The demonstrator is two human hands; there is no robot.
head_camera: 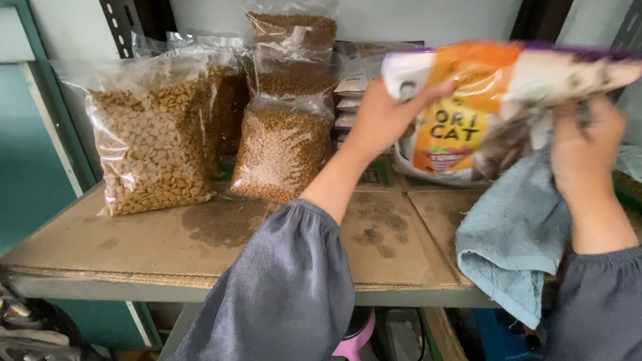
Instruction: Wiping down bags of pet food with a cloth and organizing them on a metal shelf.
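Printed pet food bag [468,113] held up over a metal shelf lined with stained cardboard [200,234], with a blue-grey cloth [515,241] against it.

Left hand [384,117] clamped on the bag's left end, thumb across the front, fingers hidden behind. Right hand [585,150] closed around the bag's lower right edge and the top of the cloth, which hangs down over the shelf's front edge; fingers curled together, tips blurred. Bag lifted clear of the cardboard, tilted, not set down. Judging by this, wiping of the bag looks under way, not finished; cardboard still blotched with dark stains. To the left, well apart: clear bags of brown kibble [154,140], standing and stacked. Behind, a stack of small flat packets [351,93].
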